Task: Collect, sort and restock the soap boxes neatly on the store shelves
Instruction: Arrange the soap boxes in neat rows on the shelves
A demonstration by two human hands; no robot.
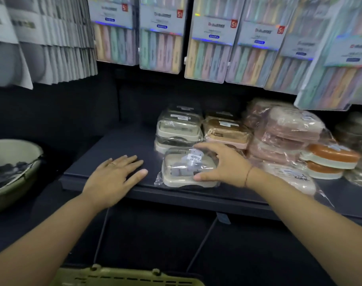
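A beige soap box [182,172] wrapped in clear plastic lies near the front edge of the dark shelf [122,141]. My right hand [221,164] grips its right side, thumb at the front and fingers over the top. My left hand [116,176] rests flat on the bare shelf to the left of it, fingers spread, holding nothing. Behind the box stand a stack of beige soap boxes [179,129] and a stack of tan and pink ones [227,131]. Pink wrapped boxes [287,131] and orange-lidded ones [330,159] fill the right side.
Packs of pastel toothbrushes [161,36] hang just above the shelf. A green bowl [13,174] sits at the left. A green basket [124,277] shows at the bottom edge. Grey packets [44,38] hang at the upper left.
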